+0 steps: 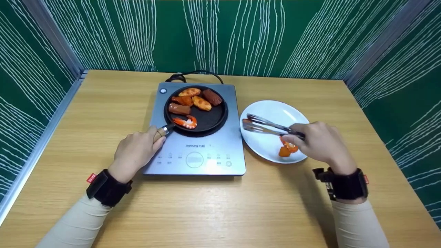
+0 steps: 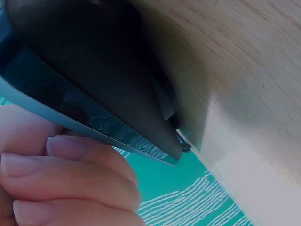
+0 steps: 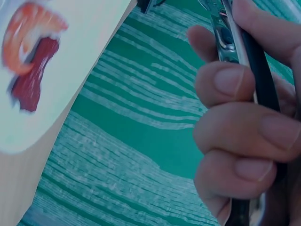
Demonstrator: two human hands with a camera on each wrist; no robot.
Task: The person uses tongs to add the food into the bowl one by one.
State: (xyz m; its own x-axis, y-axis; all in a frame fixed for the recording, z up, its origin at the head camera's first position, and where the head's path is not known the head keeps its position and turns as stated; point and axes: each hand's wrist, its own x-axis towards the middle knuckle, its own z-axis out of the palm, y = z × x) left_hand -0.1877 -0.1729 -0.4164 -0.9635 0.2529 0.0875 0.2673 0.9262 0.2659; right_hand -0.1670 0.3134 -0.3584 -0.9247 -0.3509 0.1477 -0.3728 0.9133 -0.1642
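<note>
My left hand (image 1: 136, 151) is curled round the wood-tone handle of the round black pan (image 1: 206, 119), sitting on the flat grey induction hob (image 1: 220, 151). My right hand (image 1: 318, 143) grips shiny metal tongs (image 1: 267, 125), tips over the glossy white plate (image 1: 272, 110). An orange shrimp piece (image 1: 287, 148) lies on the plate, touching my right fingers.

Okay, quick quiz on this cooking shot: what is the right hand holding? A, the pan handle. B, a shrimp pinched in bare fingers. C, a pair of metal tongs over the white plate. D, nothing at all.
C: the right hand grips metal tongs above the white plate, while the left hand holds the pan handle.
</note>
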